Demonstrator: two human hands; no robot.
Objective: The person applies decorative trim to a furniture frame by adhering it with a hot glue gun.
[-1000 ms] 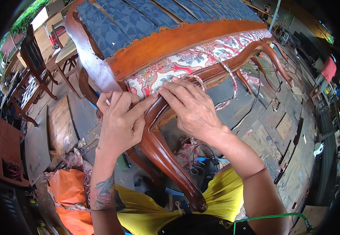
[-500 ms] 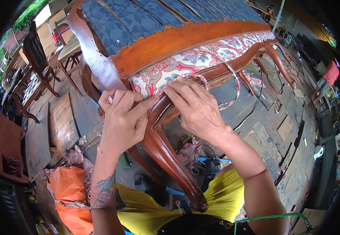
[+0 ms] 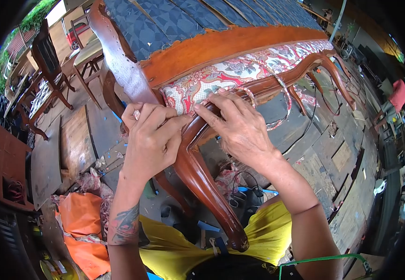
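Observation:
A wooden-framed settee with floral fabric (image 3: 239,70) fills the upper middle. Patterned piping cord (image 3: 287,95) runs along the seam between fabric and carved rail, its slack looping down to the right. My left hand (image 3: 151,137) is curled shut at the front corner, a bit of cord showing between the fingers. Against the same edge, my right hand (image 3: 245,128) presses the cord with thumb and fingers closed over it. The two hands' fingertips nearly meet above the curved wooden leg (image 3: 207,186). The cord directly under the fingers is hidden.
Blue patterned webbing (image 3: 174,23) covers the settee's back. Wooden chairs (image 3: 43,51) stand at left. An orange bundle (image 3: 83,233) lies by my left forearm, and boards cover the floor (image 3: 324,172). A black cable (image 3: 300,137) trails at right.
The view has shifted slightly, moving the settee a little rightward in frame. Both hands stay at the same corner on the cord, with the right fingers slightly more bent.

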